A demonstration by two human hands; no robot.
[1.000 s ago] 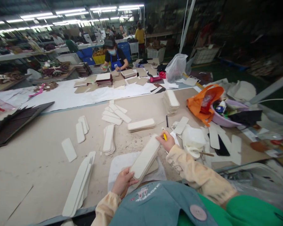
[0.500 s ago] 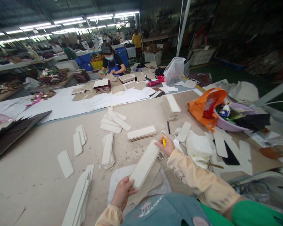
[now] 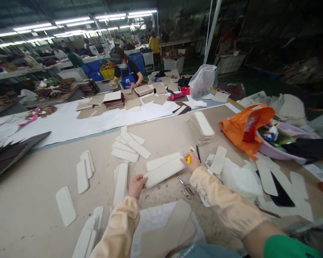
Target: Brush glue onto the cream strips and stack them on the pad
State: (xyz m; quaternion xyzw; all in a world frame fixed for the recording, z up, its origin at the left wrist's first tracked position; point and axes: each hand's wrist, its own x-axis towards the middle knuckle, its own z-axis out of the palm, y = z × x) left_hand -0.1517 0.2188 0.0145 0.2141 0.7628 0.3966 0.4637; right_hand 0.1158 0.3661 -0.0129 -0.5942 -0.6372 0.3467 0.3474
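A long cream panel [image 3: 165, 170] with rounded corners lies level between my two hands. My left hand [image 3: 137, 185] pinches its left end. At the other end my right hand [image 3: 191, 165] grips the panel, with a small yellow-handled tool [image 3: 189, 158] also held in its fingers. Just behind, partly covered by the held panel, is a stack of similar panels [image 3: 161, 161]. Whether the held panel touches that stack I cannot tell. Metal scissors [image 3: 187, 187] lie below my right hand. Nearer my body, beige pieces [image 3: 168, 229] rest on a white sheet [image 3: 148, 216].
More cream panels stand in a tall stack [image 3: 203, 123] and lie in a loose pile [image 3: 134, 145]. Rightward are an orange bag [image 3: 242, 130], a purple basin [image 3: 274, 150] and white scraps [image 3: 239, 177]. A co-worker [image 3: 127, 73] is across the table.
Both hands have carried the cream panel forward, off the white sheet and over to the stack. It has turned from steeply slanted to nearly crosswise. The scissors now show fully.
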